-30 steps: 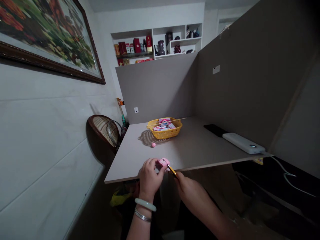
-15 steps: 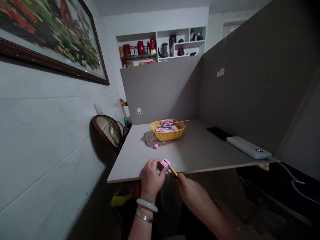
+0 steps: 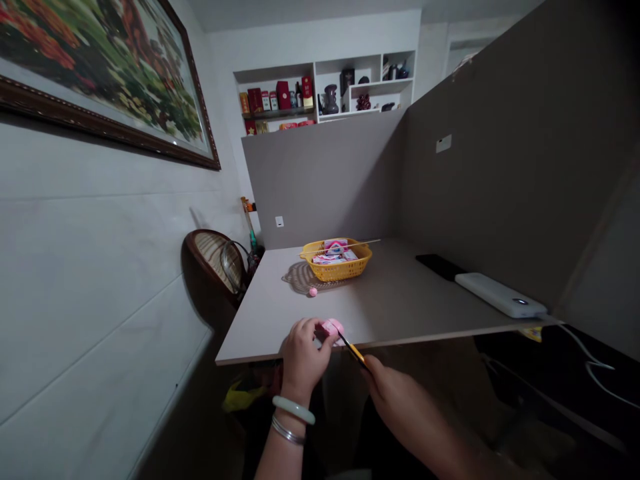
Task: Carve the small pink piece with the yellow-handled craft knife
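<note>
My left hand pinches a pink lump that rests at the near edge of the grey table. Two bracelets ring that wrist. My right hand is below the table edge and grips a small yellow-handled blade, whose tip touches the pink lump. A small pink ball lies farther back on the table, apart from both hands.
A yellow basket with small packets and a thin stick across it stands at the back. A white power bank and a dark phone lie at the right. Grey partitions wall the table. A round-backed chair stands at the left.
My right hand has drawn back and down a little with the blade. The left hand and the pink lump stay in place. The view has shifted slightly.
</note>
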`<state>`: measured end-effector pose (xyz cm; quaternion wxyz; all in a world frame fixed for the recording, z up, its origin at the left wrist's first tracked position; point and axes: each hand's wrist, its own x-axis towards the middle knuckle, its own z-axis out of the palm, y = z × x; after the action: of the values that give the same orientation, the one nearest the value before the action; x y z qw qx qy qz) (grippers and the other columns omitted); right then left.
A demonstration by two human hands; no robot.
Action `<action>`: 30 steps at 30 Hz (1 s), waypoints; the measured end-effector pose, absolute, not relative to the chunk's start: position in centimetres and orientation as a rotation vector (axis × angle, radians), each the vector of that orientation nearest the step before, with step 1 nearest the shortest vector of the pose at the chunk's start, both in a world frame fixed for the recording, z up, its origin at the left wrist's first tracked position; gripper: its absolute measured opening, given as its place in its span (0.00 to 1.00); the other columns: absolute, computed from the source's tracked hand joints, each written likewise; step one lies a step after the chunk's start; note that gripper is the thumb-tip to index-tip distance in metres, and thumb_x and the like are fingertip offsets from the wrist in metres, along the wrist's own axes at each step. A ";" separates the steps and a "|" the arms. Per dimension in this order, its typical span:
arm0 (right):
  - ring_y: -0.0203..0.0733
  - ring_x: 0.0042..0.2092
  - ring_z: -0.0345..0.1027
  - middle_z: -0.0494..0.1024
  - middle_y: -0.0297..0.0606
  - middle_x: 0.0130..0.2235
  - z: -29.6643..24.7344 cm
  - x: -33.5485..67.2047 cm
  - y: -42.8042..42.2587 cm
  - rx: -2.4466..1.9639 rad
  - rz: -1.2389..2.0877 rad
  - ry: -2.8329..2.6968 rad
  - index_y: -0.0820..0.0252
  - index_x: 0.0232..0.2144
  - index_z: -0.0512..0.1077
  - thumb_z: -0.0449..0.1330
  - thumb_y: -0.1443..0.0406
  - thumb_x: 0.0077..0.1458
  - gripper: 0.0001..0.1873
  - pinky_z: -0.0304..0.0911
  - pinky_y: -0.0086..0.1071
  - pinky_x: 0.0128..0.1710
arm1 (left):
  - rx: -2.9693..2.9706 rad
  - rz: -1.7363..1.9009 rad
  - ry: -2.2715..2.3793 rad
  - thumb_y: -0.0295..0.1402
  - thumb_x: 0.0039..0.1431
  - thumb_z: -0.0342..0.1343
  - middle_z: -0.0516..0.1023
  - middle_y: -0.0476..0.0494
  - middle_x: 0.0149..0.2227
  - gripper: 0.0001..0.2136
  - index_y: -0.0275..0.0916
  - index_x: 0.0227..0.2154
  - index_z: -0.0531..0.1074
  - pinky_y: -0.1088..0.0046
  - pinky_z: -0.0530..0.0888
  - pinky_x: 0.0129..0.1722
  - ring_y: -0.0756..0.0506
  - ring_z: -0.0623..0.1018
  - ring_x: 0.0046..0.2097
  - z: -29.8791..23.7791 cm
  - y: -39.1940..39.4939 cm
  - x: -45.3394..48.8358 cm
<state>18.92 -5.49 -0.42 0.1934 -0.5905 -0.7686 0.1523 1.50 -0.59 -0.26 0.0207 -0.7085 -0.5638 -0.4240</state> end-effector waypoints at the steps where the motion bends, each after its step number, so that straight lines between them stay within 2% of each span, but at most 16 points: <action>1: 0.41 0.35 0.75 0.79 0.41 0.34 -0.5 19.1 -5.6 -1.656 0.423 -2.151 0.58 0.38 0.68 0.41 0.65 0.65 0.15 0.50 0.28 0.28 | -2.199 -1.315 -1.750 0.38 0.56 0.57 0.74 0.46 0.36 0.08 0.41 0.36 0.70 0.71 0.69 0.37 0.46 0.73 0.38 -0.3 -0.6 1.5; 11: 0.41 0.35 0.75 0.79 0.41 0.33 -1.0 18.7 -5.5 -1.640 0.427 -2.121 0.58 0.37 0.67 0.42 0.65 0.65 0.14 0.48 0.28 0.27 | -2.214 -1.299 -1.736 0.39 0.57 0.56 0.74 0.46 0.36 0.08 0.42 0.37 0.70 0.71 0.69 0.37 0.47 0.73 0.37 -0.2 -0.8 1.4; 18: 0.41 0.35 0.75 0.80 0.40 0.34 0.1 18.6 -5.1 -1.683 0.263 -2.161 0.58 0.39 0.67 0.42 0.65 0.65 0.13 0.49 0.28 0.27 | -2.216 -1.266 -1.743 0.40 0.57 0.56 0.74 0.45 0.35 0.09 0.41 0.36 0.70 0.71 0.69 0.37 0.46 0.73 0.38 0.0 -0.7 1.5; 25: 0.40 0.34 0.74 0.79 0.40 0.33 0.1 18.8 -5.6 -1.719 0.235 -2.221 0.59 0.36 0.66 0.43 0.64 0.65 0.12 0.48 0.28 0.26 | -2.231 -1.261 -1.767 0.39 0.56 0.57 0.74 0.46 0.36 0.09 0.41 0.36 0.71 0.71 0.68 0.37 0.46 0.73 0.37 0.1 -0.8 1.6; 30: 0.41 0.34 0.75 0.79 0.40 0.34 0.3 18.2 -4.9 -1.731 0.199 -2.214 0.59 0.38 0.66 0.43 0.65 0.65 0.12 0.46 0.29 0.25 | -2.203 -1.247 -1.772 0.40 0.58 0.55 0.74 0.46 0.35 0.09 0.41 0.36 0.71 0.72 0.68 0.36 0.47 0.72 0.36 0.0 -0.7 1.5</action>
<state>18.22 -4.93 0.26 0.1615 -0.6062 -0.7756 0.0697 1.45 -0.67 0.04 0.0257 -0.7126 -0.5733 -0.4035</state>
